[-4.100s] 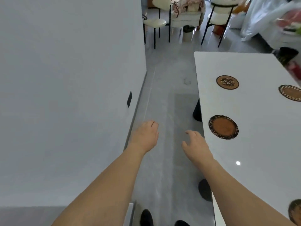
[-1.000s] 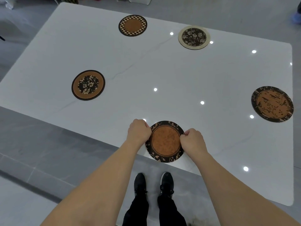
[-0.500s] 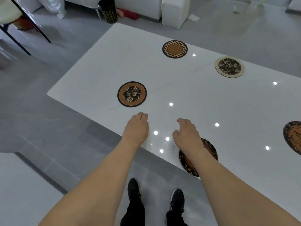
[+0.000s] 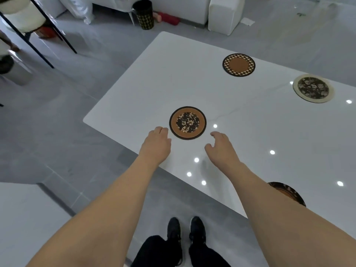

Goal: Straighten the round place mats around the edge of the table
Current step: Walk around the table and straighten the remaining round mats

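Observation:
A round brown mat with a dark floral centre (image 4: 187, 123) lies near the front left corner of the white table (image 4: 250, 116). My left hand (image 4: 157, 145) hovers just left and in front of it, fingers loosely apart, holding nothing. My right hand (image 4: 221, 147) is open to the mat's lower right, also apart from it. A checkered-rim mat (image 4: 238, 64) lies farther back. A cream-rimmed floral mat (image 4: 313, 88) sits at the right. A dark leafy-rimmed mat (image 4: 290, 192) at the near edge is partly hidden by my right forearm.
My feet (image 4: 185, 231) stand on the grey floor beside the table's near edge. A black patterned bin (image 4: 143, 14), a white block (image 4: 224, 15) and a black-legged chair (image 4: 28, 26) are beyond the table's far left corner.
Both hands let go of the dark leafy-rimmed mat and moved left along the table edge to the floral-centred mat. The view has shifted left with them.

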{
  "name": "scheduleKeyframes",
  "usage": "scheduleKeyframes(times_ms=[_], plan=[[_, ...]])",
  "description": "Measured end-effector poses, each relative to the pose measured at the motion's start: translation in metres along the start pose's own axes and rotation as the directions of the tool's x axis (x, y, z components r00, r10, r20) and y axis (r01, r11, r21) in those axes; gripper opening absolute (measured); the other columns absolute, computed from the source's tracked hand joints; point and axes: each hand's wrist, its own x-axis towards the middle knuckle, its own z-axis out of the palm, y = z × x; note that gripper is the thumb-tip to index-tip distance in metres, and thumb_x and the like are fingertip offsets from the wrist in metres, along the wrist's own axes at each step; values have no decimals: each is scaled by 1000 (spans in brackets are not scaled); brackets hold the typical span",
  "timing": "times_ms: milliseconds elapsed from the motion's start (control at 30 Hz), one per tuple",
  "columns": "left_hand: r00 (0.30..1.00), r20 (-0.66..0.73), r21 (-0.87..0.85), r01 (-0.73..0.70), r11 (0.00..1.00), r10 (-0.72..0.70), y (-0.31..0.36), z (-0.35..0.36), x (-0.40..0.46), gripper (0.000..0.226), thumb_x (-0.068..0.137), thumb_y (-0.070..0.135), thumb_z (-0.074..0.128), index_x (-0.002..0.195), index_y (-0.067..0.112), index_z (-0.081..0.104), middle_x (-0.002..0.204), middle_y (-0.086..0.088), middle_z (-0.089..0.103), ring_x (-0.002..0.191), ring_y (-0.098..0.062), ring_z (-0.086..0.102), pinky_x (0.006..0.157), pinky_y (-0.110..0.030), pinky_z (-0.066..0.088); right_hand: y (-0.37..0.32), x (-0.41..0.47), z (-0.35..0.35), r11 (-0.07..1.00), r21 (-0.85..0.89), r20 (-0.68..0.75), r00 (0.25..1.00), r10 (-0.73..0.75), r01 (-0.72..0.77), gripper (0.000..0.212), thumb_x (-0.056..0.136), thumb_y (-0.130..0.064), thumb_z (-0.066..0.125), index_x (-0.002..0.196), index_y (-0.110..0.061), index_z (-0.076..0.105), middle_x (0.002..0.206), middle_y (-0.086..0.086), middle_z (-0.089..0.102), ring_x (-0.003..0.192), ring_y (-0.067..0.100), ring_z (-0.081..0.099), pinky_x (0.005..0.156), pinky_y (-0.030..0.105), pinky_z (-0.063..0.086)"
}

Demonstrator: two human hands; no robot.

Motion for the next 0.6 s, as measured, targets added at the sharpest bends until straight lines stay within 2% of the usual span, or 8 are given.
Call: scheduleKeyframes(times_ms=[133, 300, 333, 367, 400, 433, 500, 600], plan=[[997, 58, -110, 56, 992, -50, -12, 4, 47, 45, 98, 21, 43, 140, 5, 39, 146, -16, 40, 131, -32, 42, 107, -41, 37, -7, 50, 9, 964, 194, 12, 983, 182, -181, 56, 92, -21, 50, 145, -11, 34, 148, 11, 38, 129, 25, 44, 94, 30, 37], [978, 142, -293, 187, 938, -151, -9, 15, 131, 47, 95, 27, 45, 135, 4, 44, 143, -17, 43, 129, -34, 44, 103, -40, 38, -8, 115, 27, 796, 469, 90, 917, 389, -384, 54, 90, -21, 53, 142, -13, 39, 137, 9, 47, 121, 26, 48, 84, 28, 36], [974, 148, -301, 209, 931, -171, -9, 19, 146, 43, 93, 27, 45, 129, 2, 49, 136, -19, 47, 125, -37, 47, 99, -42, 41, -6, 125, 32, 786, 484, 86, 915, 395, -385, 42, 88, -18, 52, 130, -13, 49, 120, 8, 54, 107, 24, 54, 78, 25, 38], [970, 146, -304, 233, 924, -196, -9, 24, 157, 39, 92, 26, 46, 121, 0, 52, 129, -21, 50, 119, -39, 50, 95, -43, 43, -4, 134, 37, 787, 476, 63, 907, 416, -393, 20, 85, -13, 52, 103, -14, 58, 95, 4, 54, 83, 20, 54, 65, 22, 37], [965, 141, -308, 257, 916, -223, -8, 28, 166, 37, 90, 24, 46, 117, -1, 54, 125, -22, 51, 116, -40, 50, 93, -43, 43, -6, 139, 40, 792, 469, 26, 903, 429, -390, 8, 81, -10, 50, 76, -15, 50, 74, 0, 45, 63, 16, 44, 53, 21, 30], [960, 137, -322, 277, 905, -245, -5, 32, 172, 37, 90, 22, 46, 120, 1, 53, 126, -21, 49, 117, -39, 49, 95, -43, 42, -5, 147, 45, 792, 476, -8, 899, 438, -382, 22, 79, -9, 48, 62, -17, 37, 64, -2, 36, 53, 14, 33, 46, 23, 24], [957, 131, -362, 288, 886, -258, 5, 38, 179, 40, 88, 18, 45, 126, 7, 53, 131, -17, 49, 120, -36, 48, 100, -42, 41, -8, 153, 47, 791, 483, -59, 888, 457, -375, 28, 79, -12, 46, 57, -18, 29, 65, 0, 34, 52, 16, 31, 44, 25, 22], [961, 138, -417, 276, 866, -240, 24, 40, 183, 38, 84, 12, 44, 118, 12, 60, 126, -13, 55, 116, -34, 52, 99, -43, 45, -6, 156, 43, 783, 474, -107, 857, 505, -403, 25, 79, -18, 43, 58, -21, 30, 84, 6, 38, 67, 24, 38, 47, 27, 24]])
